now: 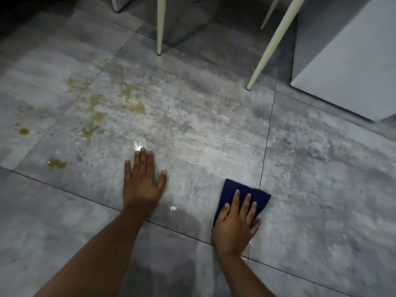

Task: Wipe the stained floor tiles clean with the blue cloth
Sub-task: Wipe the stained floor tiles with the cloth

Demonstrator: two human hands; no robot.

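Grey floor tiles (192,129) fill the view. Yellow-brown stains (132,99) spread over the upper left of the middle tile, with separate blotches (56,163) and a small spot (24,131) further left. A dark blue cloth (255,195) lies flat on the floor at the lower right, near a grout line. My right hand (235,226) presses down on its near half with fingers spread. My left hand (141,181) rests flat on the bare tile, palm down, fingers apart, right of and below the stains. It holds nothing.
Two cream chair legs (159,26) (272,46) stand on the floor at the top. A pale grey cabinet (347,67) occupies the upper right corner. Another furniture foot (116,5) shows at the top left. Small wet glints (138,145) lie beside my left fingertips.
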